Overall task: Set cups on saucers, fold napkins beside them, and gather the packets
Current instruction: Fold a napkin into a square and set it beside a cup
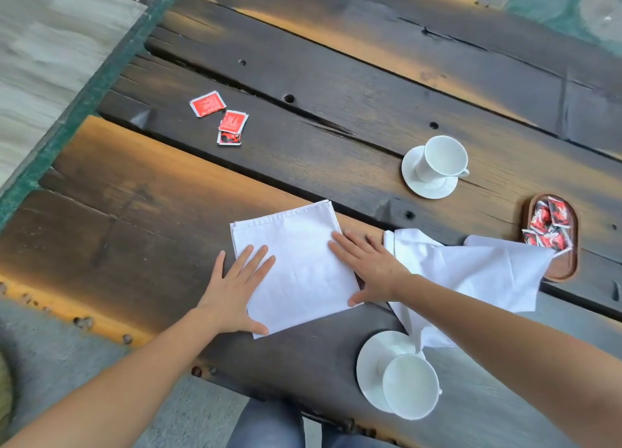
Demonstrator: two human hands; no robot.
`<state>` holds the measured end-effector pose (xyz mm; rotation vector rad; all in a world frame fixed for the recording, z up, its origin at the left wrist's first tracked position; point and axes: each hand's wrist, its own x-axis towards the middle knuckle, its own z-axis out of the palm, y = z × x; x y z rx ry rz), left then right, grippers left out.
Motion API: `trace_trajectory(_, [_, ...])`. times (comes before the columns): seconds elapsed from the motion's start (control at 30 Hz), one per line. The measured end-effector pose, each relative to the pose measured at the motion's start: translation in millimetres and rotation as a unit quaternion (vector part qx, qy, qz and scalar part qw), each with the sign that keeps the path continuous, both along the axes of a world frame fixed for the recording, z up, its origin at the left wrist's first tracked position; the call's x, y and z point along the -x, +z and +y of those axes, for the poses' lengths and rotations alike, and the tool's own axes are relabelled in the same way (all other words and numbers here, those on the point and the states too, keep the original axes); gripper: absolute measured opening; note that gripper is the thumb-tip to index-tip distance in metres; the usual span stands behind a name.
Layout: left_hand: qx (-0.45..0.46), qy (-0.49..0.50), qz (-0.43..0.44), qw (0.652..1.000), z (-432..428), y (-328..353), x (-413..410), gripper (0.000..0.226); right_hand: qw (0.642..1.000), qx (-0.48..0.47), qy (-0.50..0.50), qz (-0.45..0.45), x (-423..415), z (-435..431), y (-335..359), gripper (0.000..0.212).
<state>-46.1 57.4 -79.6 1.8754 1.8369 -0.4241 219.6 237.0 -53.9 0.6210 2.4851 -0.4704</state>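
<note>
A folded white napkin [298, 262] lies flat on the wooden table. My left hand [235, 289] presses its left edge with fingers spread. On its right edge rests my right hand [365, 265], also flat. A second, crumpled napkin [471, 272] lies to the right. One white cup [441, 158] stands on a saucer [429, 188] farther back. Another cup [410, 385] stands on a saucer [368, 370] near the front edge. Three red packets [222, 115] lie loose at the far left. A wooden tray [562, 269] at the right holds several red packets [547, 223].
The table [151, 191] is made of dark planks with gaps and bolt holes. Its left edge runs along a green strip, with pale floor beyond. My knees in jeans [269, 427] show below the front edge.
</note>
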Motion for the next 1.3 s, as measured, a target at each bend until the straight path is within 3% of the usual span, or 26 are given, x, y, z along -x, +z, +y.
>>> trace_trajectory(0.33, [0.006, 0.012, 0.021, 1.000, -2.5, 20.4, -19.2, 0.127, 1.000, -0.013, -0.024, -0.001, -8.1, -4.9, 9.0, 0.119])
trace_trajectory(0.4, [-0.041, 0.000, -0.009, 0.999, -18.0, 26.3, -27.8, 0.113, 0.998, 0.002, -0.036, 0.048, -12.1, -13.6, 11.8, 0.106])
trace_trajectory(0.47, [-0.079, -0.001, -0.034, 0.996, -36.7, 31.1, -36.7, 0.089, 0.994, 0.010, -0.033, 0.105, -20.6, -24.1, 13.9, 0.078])
trace_trajectory(0.6, [-0.094, 0.022, -0.043, 0.994, -60.2, 31.4, -48.8, 0.045, 0.994, 0.027, -0.026, 0.106, -32.8, -40.4, 13.7, 0.037])
trace_trajectory(0.8, [-0.130, 0.029, -0.050, 0.990, -55.2, 31.0, -44.8, 0.027, 0.996, -0.012, -0.025, 0.082, -30.9, -48.2, 19.8, 0.023])
trace_trajectory(0.97, [-0.150, 0.103, -0.098, 0.978, -61.2, 25.1, -49.1, 0.011, 0.993, -0.015, -0.075, 0.095, -26.0, -55.6, 25.3, 0.013])
trace_trajectory(1.17, [-0.131, 0.206, -0.167, 0.955, -60.1, 31.3, -53.7, 0.008, 0.968, 0.028, -0.208, 0.140, -17.3, -55.6, 34.5, 0.015])
trace_trajectory(1.3, [-0.114, 0.254, -0.202, 0.939, -68.4, 37.6, -56.6, 0.033, 0.954, 0.048, -0.254, 0.149, -11.9, -53.2, 35.9, 0.018])
